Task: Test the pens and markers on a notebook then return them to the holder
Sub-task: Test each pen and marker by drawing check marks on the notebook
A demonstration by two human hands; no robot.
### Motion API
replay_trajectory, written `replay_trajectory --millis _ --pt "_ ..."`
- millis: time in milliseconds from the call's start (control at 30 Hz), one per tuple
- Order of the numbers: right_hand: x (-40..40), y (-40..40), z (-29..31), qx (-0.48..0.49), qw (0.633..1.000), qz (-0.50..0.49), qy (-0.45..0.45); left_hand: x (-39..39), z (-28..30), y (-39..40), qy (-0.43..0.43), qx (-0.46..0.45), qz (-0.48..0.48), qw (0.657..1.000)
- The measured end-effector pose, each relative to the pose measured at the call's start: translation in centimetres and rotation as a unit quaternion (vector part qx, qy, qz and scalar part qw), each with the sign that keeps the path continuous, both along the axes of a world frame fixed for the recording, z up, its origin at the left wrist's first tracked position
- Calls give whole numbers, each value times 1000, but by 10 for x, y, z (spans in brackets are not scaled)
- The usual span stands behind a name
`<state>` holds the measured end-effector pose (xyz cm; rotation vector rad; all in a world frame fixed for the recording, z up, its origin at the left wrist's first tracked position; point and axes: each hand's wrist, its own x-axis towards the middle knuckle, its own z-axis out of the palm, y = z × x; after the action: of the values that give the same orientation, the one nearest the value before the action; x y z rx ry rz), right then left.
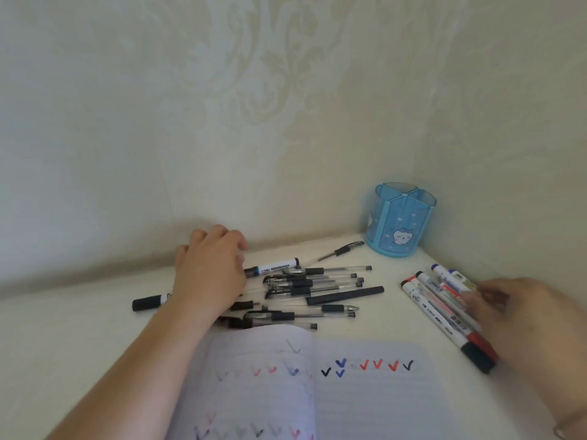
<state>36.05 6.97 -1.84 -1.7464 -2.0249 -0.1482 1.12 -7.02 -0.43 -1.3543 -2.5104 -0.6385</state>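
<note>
On the near half of the desk [79,328] an open notebook [365,401] lies flat, its pages bearing rows of tick marks in black, blue and red; testing has plainly been carried out for a good number of items. Beyond it, at centre, a loose pile of pens [317,290] lies on the surface, with a white-barrelled marker [273,268] at its far edge and another black-capped marker [149,302] to the left. To the right, a row of markers [444,309] lies side by side.

Left hand [211,274]: palm down over the left end of the pile, fingers loosely curled; whether it pinches a pen cannot be told. Right hand [521,315]: fingers curled on the near-right ends of the marker row, blurred; grip looks likely but not certain.

Holder [400,220], blue, stands in the far right corner, apparently empty. Judgement: the return stage has not visibly begun; every item remains to be put back.
</note>
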Motion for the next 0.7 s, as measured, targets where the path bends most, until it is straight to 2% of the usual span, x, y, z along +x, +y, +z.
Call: replay_trajectory --millis 233,367,433,500,567,633,700 --pt "-18 -21 15 32 994 49 87 -3 -6 8 -6 -71 -9 997" --pt "-28 -42 29 50 987 91 123 -5 -5 8 6 -42 0 999" --pt "-36 -55 36 32 978 135 159 0 1 6 -2 30 -26 999" --pt "-43 -66 38 6 959 190 209 13 12 4 -83 117 -124 982" --pt "-48 -76 38 -60 933 259 244 37 23 -2 -166 125 -258 944" --pt "-53 -87 35 -163 883 335 287 62 24 -9 -149 78 -374 912" --pt "-59 -96 30 -192 824 399 353 79 20 -15 -108 34 -447 887"
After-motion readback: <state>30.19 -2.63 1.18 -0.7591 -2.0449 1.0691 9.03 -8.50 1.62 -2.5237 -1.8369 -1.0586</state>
